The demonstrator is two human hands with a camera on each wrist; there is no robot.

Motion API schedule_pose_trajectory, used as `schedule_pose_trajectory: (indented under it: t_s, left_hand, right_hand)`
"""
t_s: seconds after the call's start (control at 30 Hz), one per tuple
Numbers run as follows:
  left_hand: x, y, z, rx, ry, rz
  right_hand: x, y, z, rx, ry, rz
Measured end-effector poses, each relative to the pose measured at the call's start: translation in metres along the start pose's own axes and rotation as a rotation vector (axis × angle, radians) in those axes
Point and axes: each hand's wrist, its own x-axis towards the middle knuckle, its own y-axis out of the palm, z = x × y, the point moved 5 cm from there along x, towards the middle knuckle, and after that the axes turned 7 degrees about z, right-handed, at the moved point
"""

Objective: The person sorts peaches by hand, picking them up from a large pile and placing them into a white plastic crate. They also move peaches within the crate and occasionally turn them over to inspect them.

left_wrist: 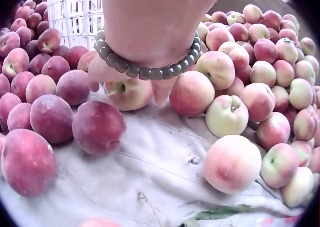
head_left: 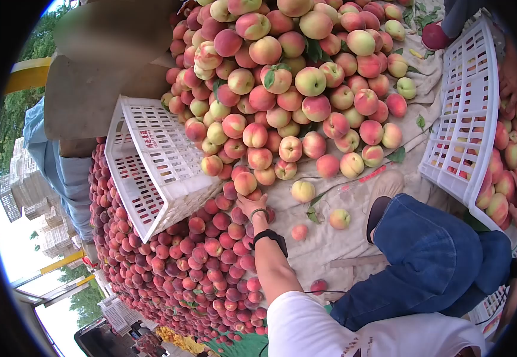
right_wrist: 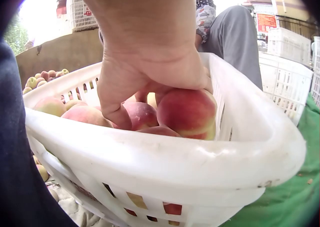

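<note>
Both hands are working well apart. The left hand point(head_left: 251, 205) is curling over a peach point(left_wrist: 131, 95), thumb and fingers clasping it from either side; the right hand point(right_wrist: 150, 69) is reaching into a white crate point(right_wrist: 150, 151) among red peaches point(right_wrist: 187, 114), its fingertips hidden, so I cannot tell whether they are gripping one. Pale cloth point(head_left: 353, 196) is spreading underneath, a heap of paler peaches point(head_left: 291, 98) lying beside a heap of darker peaches point(head_left: 211, 247), and a tilted crate point(head_left: 178, 156) is resting where they meet. The filled crate is sitting beside blue jeans point(head_left: 431, 250), its long axis running up and down the head view. The left hand's peach, nearly round, is lying between the heaps, its stem hollow facing the wrist camera.
</note>
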Motion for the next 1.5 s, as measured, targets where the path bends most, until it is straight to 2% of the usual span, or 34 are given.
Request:
schedule_pose_trajectory:
  t_s: [0.07,0.1,0.17,0.37,0.47,0.5,0.57,0.6,0.67,0.7,0.77,0.83,0.87,0.9,1.0,1.1,1.13,1.2,1.23,1.27,1.37,1.4,1.43,1.47,1.5]
  left_hand:
    - [-0.001,-0.005,-0.011,-0.005,-0.138,0.153]
    - [0.004,-0.001,-0.012,-0.004,-0.127,0.156]
    - [0.01,0.001,-0.006,0.018,-0.22,0.126]
    - [-0.016,-0.007,-0.012,-0.115,-0.069,0.028]
    - [-0.022,-0.006,0.008,-0.794,0.089,0.235]
    - [-0.026,-0.008,0.014,-0.8,0.091,0.224]
    - [-0.049,0.012,0.014,-1.617,-0.114,0.622]
    - [-0.064,0.004,-0.002,-1.625,-0.099,0.624]
    - [-0.114,-0.029,-0.068,-1.784,0.126,0.882]
    - [-0.127,-0.033,-0.089,-1.803,0.17,0.985]
    - [-0.156,-0.041,-0.128,-1.727,0.205,1.063]
    - [-0.181,-0.06,-0.18,-1.531,0.461,1.14]
    - [-0.198,-0.069,-0.205,-1.477,0.549,1.134]
    - [-0.211,-0.072,-0.224,-1.396,0.621,1.167]
    - [-0.28,-0.093,-0.295,-1.229,0.739,1.388]
    - [-0.34,-0.102,-0.344,-1.06,0.857,1.391]
    - [-0.363,-0.108,-0.363,-1.008,0.947,1.435]
    - [-0.404,-0.109,-0.396,-0.855,1.001,1.562]
    - [-0.425,-0.109,-0.412,-0.765,1.04,1.555]
    - [-0.446,-0.103,-0.427,-0.735,1.037,1.587]
    - [-0.495,-0.064,-0.478,-0.444,1.2,1.509]
    - [-0.516,-0.056,-0.487,-0.388,1.174,1.534]
    - [-0.527,-0.034,-0.5,-0.346,1.247,1.546]
    - [-0.536,-0.014,-0.512,-0.282,1.346,1.464]
    - [-0.544,0.004,-0.521,-0.218,1.439,1.381]
  right_hand:
    - [0.0,0.0,-0.001,0.018,0.009,-0.008]
    - [0.001,0.0,-0.001,0.027,0.014,-0.013]
    - [0.001,0.001,-0.002,0.043,0.027,-0.016]
    - [0.001,0.006,-0.014,0.063,0.051,-0.011]
    - [0.003,0.004,-0.004,0.087,0.034,-0.004]
    - [0.0,0.007,-0.016,0.097,0.019,-0.008]
    - [0.003,0.003,-0.002,0.112,-0.001,-0.019]
    - [0.005,0.002,0.002,0.103,0.0,-0.006]
    - [0.002,-0.002,0.006,0.084,0.019,0.001]
    - [0.001,-0.004,0.013,0.071,0.035,-0.031]
    - [-0.001,-0.011,0.027,0.032,0.04,-0.037]
    - [-0.006,-0.013,0.029,-0.025,0.076,-0.057]
    - [-0.005,-0.028,0.058,-0.023,0.036,-0.079]
    - [-0.004,-0.021,0.044,-0.04,0.073,0.011]
    - [-0.011,-0.023,0.041,-0.078,0.075,-0.005]
    - [-0.015,-0.018,0.034,-0.086,0.112,0.02]
    - [-0.016,-0.021,0.034,-0.064,0.124,-0.004]
    - [-0.016,-0.019,0.034,-0.109,0.155,0.051]
    - [-0.017,-0.019,0.034,-0.094,0.147,0.039]
    - [-0.017,-0.019,0.033,-0.103,0.146,0.026]
    - [-0.018,-0.017,0.031,-0.106,0.138,-0.025]
    - [-0.018,-0.017,0.032,-0.119,0.13,-0.042]
    - [-0.02,-0.018,0.031,-0.134,0.127,-0.059]
    - [-0.021,-0.022,0.033,-0.122,0.15,0.0]
    - [-0.021,-0.021,0.031,-0.104,0.166,-0.014]
